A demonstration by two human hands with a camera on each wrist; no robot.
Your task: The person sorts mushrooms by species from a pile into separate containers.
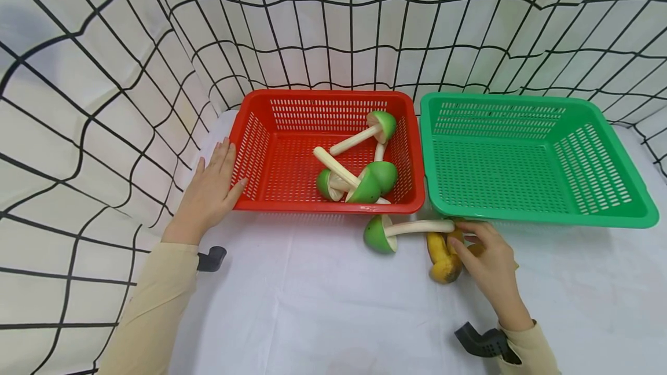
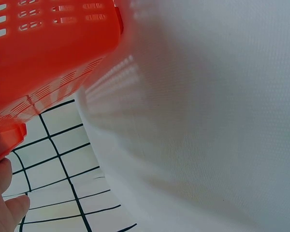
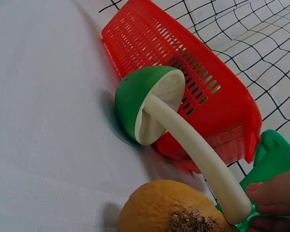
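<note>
My left hand rests against the left side of the red basket, fingers straight along the rim and thumb at its front corner. In the left wrist view, fingertips show just below the basket's edge. A green-capped mushroom with a long white stem lies on the white cloth before the red basket. At the end of that stem is my right hand, index finger beside it and thumb apart. Under the fingers and stem end are yellow mushrooms, partly hidden by the hand.
Several green-capped mushrooms lie in the right part of the red basket. A green basket stands right beside it. Black wire grid over white cloth rises behind the baskets and along the left.
</note>
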